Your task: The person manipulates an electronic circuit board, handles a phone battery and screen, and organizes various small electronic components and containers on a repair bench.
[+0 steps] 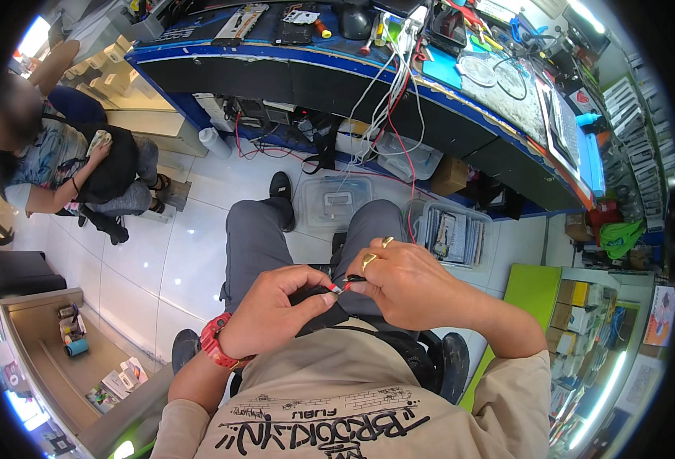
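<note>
My left hand (pixel 280 306), with a red watch at the wrist, pinches a small red-and-silver item (pixel 337 288) over my lap, between thumb and index finger. My right hand (pixel 418 287), wearing gold rings, has its fingers closed at the other end of that item, on a red piece with a dark part beside it. The two hands almost meet, and the exact shape of what they hold is too small to make out. My knees in grey trousers (pixel 249 237) show just beyond the hands.
A cluttered workbench (pixel 276 69) with phones, tools and cables spans the top. Plastic bins (pixel 452 245) sit on the floor beneath. Another person (pixel 43 176) sits at the left, holding something small. An open drawer (pixel 28 336) is at lower left, shelves (pixel 582 336) at right.
</note>
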Demonstrator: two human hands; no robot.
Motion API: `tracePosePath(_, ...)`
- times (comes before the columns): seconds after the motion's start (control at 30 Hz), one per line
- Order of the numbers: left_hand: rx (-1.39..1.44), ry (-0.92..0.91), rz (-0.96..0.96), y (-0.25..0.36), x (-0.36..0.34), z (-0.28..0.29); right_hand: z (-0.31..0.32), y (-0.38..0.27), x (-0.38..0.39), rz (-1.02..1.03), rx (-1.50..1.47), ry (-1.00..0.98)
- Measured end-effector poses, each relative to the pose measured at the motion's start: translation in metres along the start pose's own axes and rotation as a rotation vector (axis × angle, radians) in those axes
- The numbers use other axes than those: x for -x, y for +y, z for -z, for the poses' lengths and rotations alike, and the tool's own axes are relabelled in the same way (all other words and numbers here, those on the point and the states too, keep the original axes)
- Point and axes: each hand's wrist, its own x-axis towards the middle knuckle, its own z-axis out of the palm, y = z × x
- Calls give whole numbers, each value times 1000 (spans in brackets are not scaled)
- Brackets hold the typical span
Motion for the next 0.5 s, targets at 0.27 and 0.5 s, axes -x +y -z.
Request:
tracePosePath(0.27, -62, -12, -29, 0, 0, 1, -1, 0, 0, -15, 10, -25)
tracePosePath(0.5, -104, -16, -27, 0, 0, 0, -2, -1, 1, -25, 27, -57)
